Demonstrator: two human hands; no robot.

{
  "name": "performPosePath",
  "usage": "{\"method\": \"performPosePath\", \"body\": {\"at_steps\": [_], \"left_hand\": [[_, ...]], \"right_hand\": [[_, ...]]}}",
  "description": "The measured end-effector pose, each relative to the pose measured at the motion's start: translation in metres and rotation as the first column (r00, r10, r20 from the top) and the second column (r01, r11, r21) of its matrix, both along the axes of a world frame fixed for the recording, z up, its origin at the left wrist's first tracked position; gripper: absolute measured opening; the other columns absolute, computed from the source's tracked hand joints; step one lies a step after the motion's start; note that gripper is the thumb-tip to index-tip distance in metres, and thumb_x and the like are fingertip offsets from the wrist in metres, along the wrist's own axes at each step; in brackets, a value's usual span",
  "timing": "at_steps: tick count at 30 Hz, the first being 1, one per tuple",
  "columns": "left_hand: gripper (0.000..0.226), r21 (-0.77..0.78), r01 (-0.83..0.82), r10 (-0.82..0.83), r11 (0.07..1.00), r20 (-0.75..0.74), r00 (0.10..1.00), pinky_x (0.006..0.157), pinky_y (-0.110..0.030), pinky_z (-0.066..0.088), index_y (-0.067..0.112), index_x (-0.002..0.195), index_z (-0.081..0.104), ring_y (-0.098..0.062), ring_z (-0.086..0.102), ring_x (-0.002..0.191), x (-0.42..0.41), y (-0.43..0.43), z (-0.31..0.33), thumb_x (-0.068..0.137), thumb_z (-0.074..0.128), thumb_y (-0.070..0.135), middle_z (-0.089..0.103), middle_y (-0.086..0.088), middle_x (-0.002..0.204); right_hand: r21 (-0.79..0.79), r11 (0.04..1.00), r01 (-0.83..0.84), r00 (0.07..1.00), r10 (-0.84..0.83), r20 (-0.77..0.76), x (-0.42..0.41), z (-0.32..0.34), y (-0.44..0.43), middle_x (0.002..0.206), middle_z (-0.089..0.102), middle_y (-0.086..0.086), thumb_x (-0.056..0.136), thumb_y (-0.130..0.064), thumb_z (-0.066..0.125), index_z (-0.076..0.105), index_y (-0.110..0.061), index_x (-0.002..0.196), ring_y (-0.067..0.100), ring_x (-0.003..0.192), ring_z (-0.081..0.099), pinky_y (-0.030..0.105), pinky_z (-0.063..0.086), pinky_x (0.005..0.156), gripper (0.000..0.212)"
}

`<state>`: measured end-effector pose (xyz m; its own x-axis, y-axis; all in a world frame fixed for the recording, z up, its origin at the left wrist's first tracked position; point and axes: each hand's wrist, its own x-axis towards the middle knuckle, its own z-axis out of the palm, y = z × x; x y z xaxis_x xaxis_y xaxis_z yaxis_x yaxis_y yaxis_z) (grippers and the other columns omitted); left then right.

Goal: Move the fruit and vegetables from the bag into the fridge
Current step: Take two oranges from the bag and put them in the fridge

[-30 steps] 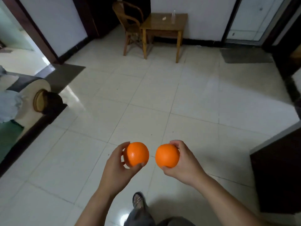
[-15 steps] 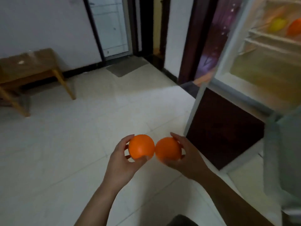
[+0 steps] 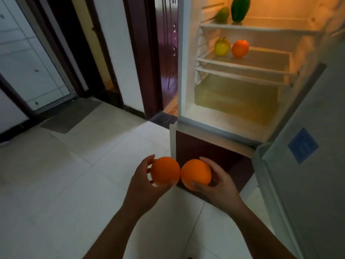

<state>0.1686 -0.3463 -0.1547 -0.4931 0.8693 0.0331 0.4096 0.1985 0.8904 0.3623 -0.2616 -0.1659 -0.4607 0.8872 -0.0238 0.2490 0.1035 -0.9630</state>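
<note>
My left hand [image 3: 142, 186] grips one orange [image 3: 165, 170] and my right hand [image 3: 219, 181] grips a second orange [image 3: 196, 173]; the two fruits touch side by side in front of me, low before the open fridge [image 3: 183, 71]. Inside the lit fridge, a yellow apple [image 3: 221, 47] and another orange [image 3: 240, 48] sit on the middle shelf. A green pepper [image 3: 240, 8] and a green fruit [image 3: 222, 14] stand on the shelf above. The bag is out of view.
The fridge door [image 3: 308, 165] stands open at my right, close to my right arm. The dark lower fridge compartment [image 3: 214, 156] is shut. A dark doorway [image 3: 164, 53] lies left of the fridge, and a grey mat [image 3: 71, 116] lies on the white tiled floor.
My view has swung right from the room with the table and chair to the open fridge. Both hands kept their oranges, which have come together until they touch.
</note>
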Motion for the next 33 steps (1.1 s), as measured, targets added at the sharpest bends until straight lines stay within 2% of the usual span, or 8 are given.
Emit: {"method": "performPosePath", "body": {"at_steps": [5,9,13,16,20,25,30,33], "left_hand": [[0.086,0.024,0.120,-0.119,0.993,-0.047,0.992,0.083,-0.028,0.047,0.033,0.125,0.036,-0.009,0.042,0.112,-0.020,0.100,0.003,0.053,0.082,0.043,0.038,0.011,0.125],[0.079,0.055,0.252,-0.254,0.966,0.038,0.966,0.074,-0.014,0.043,0.041,0.115,0.038,-0.007,0.045,0.109,-0.032,0.164,0.002,0.046,0.078,0.046,0.037,0.023,0.118],[0.088,0.047,0.407,-0.410,0.912,0.128,0.903,0.090,-0.040,0.051,0.051,0.123,0.035,-0.015,0.049,0.115,-0.047,0.251,0.007,0.050,0.083,0.049,0.041,0.017,0.129],[0.084,0.039,0.516,-0.516,0.856,0.144,0.845,0.094,-0.046,0.048,0.057,0.123,0.031,-0.016,0.046,0.119,-0.057,0.314,0.018,0.059,0.083,0.042,0.037,0.014,0.133],[0.075,0.069,0.619,-0.622,0.782,0.160,0.767,0.079,-0.027,0.048,0.058,0.123,0.032,-0.009,0.045,0.116,-0.076,0.386,0.041,0.065,0.077,0.043,0.037,0.019,0.128],[0.059,0.130,0.708,-0.719,0.695,0.145,0.679,0.063,-0.010,0.045,0.057,0.111,0.037,0.002,0.048,0.102,-0.085,0.448,0.064,0.062,0.068,0.049,0.040,0.025,0.119],[0.075,0.160,0.762,-0.778,0.628,0.131,0.614,0.068,-0.017,0.048,0.053,0.116,0.041,0.001,0.052,0.104,-0.076,0.489,0.085,0.051,0.080,0.057,0.044,0.024,0.120],[0.072,0.245,0.762,-0.798,0.599,0.103,0.594,0.065,-0.014,0.051,0.049,0.117,0.044,0.010,0.053,0.099,-0.066,0.508,0.105,0.057,0.083,0.046,0.046,0.024,0.118]], "right_hand": [[0.005,0.989,0.151,0.986,-0.151,0.065,-0.012,0.007,0.079,0.122,0.039,-0.021,0.066,-0.026,0.083,0.034,-0.039,0.134,0.009,0.112,0.043,0.025,0.044,0.084,0.085],[0.038,0.978,0.207,0.976,-0.209,0.062,-0.014,0.008,0.126,0.118,0.045,-0.024,0.061,-0.029,0.085,0.043,-0.042,0.118,0.009,0.107,0.050,0.027,0.049,0.078,0.072],[0.103,0.945,0.311,0.946,-0.318,0.064,-0.020,0.014,0.184,0.125,0.045,-0.019,0.063,-0.034,0.084,0.043,-0.045,0.123,0.005,0.110,0.050,0.019,0.048,0.073,0.073],[0.158,0.895,0.418,0.902,-0.430,0.049,-0.032,0.027,0.223,0.124,0.044,-0.022,0.063,-0.041,0.079,0.043,-0.045,0.125,0.002,0.107,0.049,0.013,0.048,0.068,0.071],[0.155,0.840,0.519,0.853,-0.522,-0.027,-0.053,0.046,0.266,0.119,0.037,-0.033,0.064,-0.042,0.071,0.037,-0.046,0.126,-0.007,0.103,0.046,0.006,0.047,0.064,0.071],[0.162,0.762,0.627,0.778,-0.625,-0.072,-0.067,0.055,0.306,0.119,0.045,-0.026,0.060,-0.043,0.075,0.042,-0.041,0.122,-0.003,0.106,0.050,0.010,0.050,0.065,0.070],[0.182,0.736,0.652,0.757,-0.647,-0.093,-0.050,0.080,0.329,0.121,0.050,-0.020,0.059,-0.039,0.078,0.048,-0.042,0.117,0.003,0.109,0.052,0.021,0.054,0.071,0.065],[0.229,0.692,0.685,0.728,-0.664,-0.169,-0.038,0.105,0.345,0.117,0.055,-0.017,0.057,-0.045,0.085,0.052,-0.039,0.113,0.003,0.106,0.055,0.027,0.056,0.075,0.066]]}}
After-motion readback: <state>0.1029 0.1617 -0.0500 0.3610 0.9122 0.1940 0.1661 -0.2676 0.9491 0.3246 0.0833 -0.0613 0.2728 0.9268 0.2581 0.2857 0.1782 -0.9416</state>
